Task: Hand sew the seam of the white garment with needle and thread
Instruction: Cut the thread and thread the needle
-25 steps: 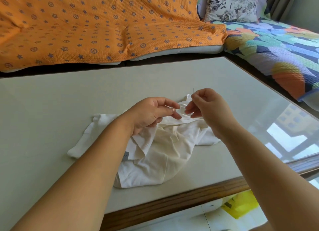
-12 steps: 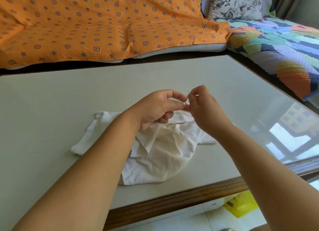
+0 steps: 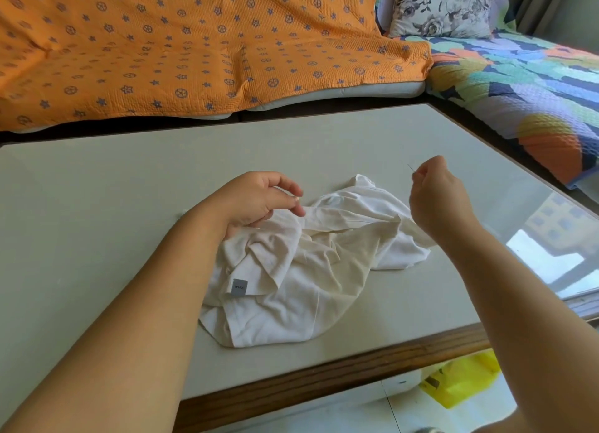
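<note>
Right hand (image 3: 434, 196) apparently pinches needle (image 3: 410, 167) (raised) beside white garment (image 3: 308, 270).

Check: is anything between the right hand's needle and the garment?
Nothing visible. The right hand holds the needle raised at the right of the garment, open air between. The left hand is at its left side, off that path.

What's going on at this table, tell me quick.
A person is hand sewing a white garment that lies crumpled on the table. The right hand is raised off to the right of the cloth and pinches a needle; the thread is too fine to see. The left hand rests on the garment with its fingertips at a folded edge; whether they pinch it is unclear.
</note>
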